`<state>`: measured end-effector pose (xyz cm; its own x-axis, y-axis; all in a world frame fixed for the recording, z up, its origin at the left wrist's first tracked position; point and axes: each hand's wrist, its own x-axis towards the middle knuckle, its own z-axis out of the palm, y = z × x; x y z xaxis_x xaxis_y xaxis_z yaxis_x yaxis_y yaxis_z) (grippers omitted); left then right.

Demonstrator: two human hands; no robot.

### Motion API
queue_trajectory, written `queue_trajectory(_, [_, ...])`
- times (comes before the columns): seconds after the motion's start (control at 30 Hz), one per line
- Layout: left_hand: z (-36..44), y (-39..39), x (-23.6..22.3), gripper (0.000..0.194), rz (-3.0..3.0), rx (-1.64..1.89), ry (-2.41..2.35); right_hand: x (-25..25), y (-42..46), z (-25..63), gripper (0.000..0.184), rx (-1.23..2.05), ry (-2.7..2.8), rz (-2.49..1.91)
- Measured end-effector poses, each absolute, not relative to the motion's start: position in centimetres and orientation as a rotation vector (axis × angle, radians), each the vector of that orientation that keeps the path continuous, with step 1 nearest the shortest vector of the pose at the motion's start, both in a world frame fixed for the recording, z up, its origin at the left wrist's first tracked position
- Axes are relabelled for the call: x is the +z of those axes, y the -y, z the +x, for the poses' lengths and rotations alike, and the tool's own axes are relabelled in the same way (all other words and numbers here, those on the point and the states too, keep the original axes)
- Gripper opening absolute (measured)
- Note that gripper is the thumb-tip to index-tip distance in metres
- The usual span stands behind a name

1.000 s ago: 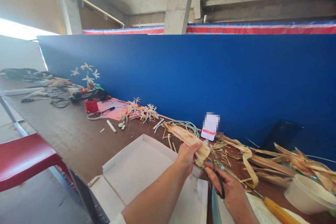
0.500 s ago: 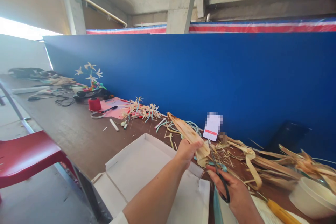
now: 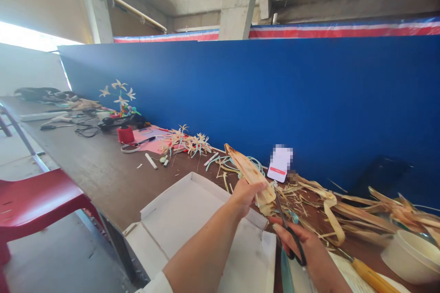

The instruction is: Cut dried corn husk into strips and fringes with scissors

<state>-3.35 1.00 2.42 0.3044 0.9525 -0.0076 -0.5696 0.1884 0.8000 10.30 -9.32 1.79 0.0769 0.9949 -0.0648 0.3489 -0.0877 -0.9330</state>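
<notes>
My left hand [image 3: 245,196] is closed around a pale, dried corn husk [image 3: 248,168], whose browned narrow end points up and away. Beside the husk's near edge, my right hand [image 3: 302,242] has its fingers through the black handles of a pair of scissors [image 3: 284,213]. The blades reach up along the right side of the husk; whether they touch it I cannot tell. Below my left arm lies an opened white cardboard box [image 3: 192,210]. Husk scraps [image 3: 302,201] are scattered on the table behind and right of the scissors.
A phone [image 3: 277,171] leans against the blue partition [image 3: 240,91]. At right are dried husk strips [image 3: 364,217], a white tub [image 3: 412,256] and a yellow-handled tool [image 3: 371,277]. Husk flowers [image 3: 192,144] and a red spool [image 3: 125,134] lie further left; a red chair [image 3: 44,206] stands beside the table.
The husk has shifted slightly right in view with my left hand. The scissors' handles sit slightly lower and further right. My grip on both stays the same.
</notes>
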Motion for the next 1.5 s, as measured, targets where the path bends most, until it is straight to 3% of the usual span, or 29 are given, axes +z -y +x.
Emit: queue_trajectory(1.5, [-3.50,-0.88,2.54,0.031,0.973,1.155,-0.664,1.62,9.47,10.51,0.050,1.034,1.464,-1.584])
